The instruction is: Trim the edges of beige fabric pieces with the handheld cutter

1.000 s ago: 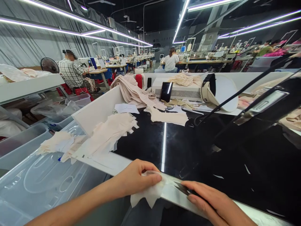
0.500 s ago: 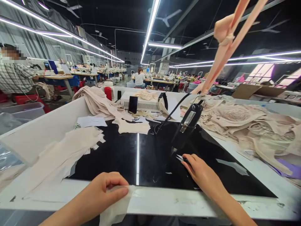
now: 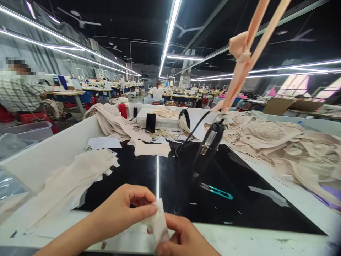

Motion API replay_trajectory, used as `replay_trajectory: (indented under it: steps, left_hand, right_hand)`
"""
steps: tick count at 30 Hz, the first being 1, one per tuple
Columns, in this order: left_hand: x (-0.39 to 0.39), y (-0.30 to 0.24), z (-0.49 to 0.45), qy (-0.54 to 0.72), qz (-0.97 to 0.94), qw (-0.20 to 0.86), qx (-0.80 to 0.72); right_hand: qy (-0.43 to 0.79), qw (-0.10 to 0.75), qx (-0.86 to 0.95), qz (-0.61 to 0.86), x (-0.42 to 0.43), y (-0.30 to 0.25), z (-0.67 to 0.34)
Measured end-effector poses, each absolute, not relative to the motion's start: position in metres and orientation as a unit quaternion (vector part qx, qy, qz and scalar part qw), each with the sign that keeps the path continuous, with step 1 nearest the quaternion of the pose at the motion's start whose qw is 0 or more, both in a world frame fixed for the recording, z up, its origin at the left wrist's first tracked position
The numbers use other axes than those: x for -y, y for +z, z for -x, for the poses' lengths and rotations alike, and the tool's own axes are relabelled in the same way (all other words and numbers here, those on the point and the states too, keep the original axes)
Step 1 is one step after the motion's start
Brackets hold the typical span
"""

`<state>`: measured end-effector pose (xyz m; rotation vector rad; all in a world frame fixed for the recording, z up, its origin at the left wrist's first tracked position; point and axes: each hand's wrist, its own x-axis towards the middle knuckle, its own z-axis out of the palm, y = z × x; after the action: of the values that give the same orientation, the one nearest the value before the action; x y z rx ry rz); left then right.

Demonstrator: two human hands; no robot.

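A small whitish piece of fabric (image 3: 161, 224) is held between my two hands, just above the table's front edge. My left hand (image 3: 130, 206) pinches its upper end between thumb and fingers. Lower down, my right hand (image 3: 181, 233) grips the other side of it, and part of that hand falls below the picture. Turquoise thread snips (image 3: 220, 192) lie loose on the black work surface (image 3: 125, 181), right of both hands. Above the surface a black handheld tool (image 3: 210, 147) with a cable hangs from knotted peach fabric strips (image 3: 239, 67).
Cream cut pieces lie in a stack (image 3: 80, 172) at left, with a paper slip (image 3: 104, 143) behind. Beige garments (image 3: 282, 142) are heaped at right. A white box (image 3: 166, 122), a phone (image 3: 151, 122) and a red spool (image 3: 123, 110) stand at the back. Co-workers sit beyond.
My right hand has let go of the thread snips, leaving them on the black surface, and moved left to the fabric piece. My left hand has lifted the piece slightly to the right.
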<state>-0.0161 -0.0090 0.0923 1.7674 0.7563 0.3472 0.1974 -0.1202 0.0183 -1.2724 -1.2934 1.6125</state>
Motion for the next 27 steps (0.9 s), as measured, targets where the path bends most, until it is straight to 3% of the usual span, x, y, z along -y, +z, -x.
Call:
replay_trajectory:
  steps: [4,10,15,20,23,27]
  left_hand:
    - [-0.008,0.091,0.028,0.189,-0.728,0.559,-0.349]
    - [-0.058,0.090,0.047,0.233,-0.706,0.532,-0.406]
    - [-0.129,0.102,0.025,0.309,-0.732,0.462,-0.395]
    - [-0.192,0.096,-0.009,0.385,-0.765,0.374,-0.355]
    - [-0.210,0.070,-0.017,0.372,-0.796,0.322,-0.352]
    - [-0.214,0.031,-0.012,0.310,-0.839,0.269,-0.358]
  right_hand:
    - [0.653,0.318,0.508,0.463,0.094,-0.006,-0.197]
    - [0.574,0.306,0.530,0.545,0.044,0.001,-0.213]
    - [0.426,0.429,0.541,0.584,-0.031,0.026,-0.224]
    - [0.197,0.528,0.565,0.603,-0.107,0.026,-0.255]
    - [0.112,0.504,0.606,0.605,-0.130,0.012,-0.271]
    - [0.067,0.411,0.668,0.617,-0.139,-0.016,-0.281]
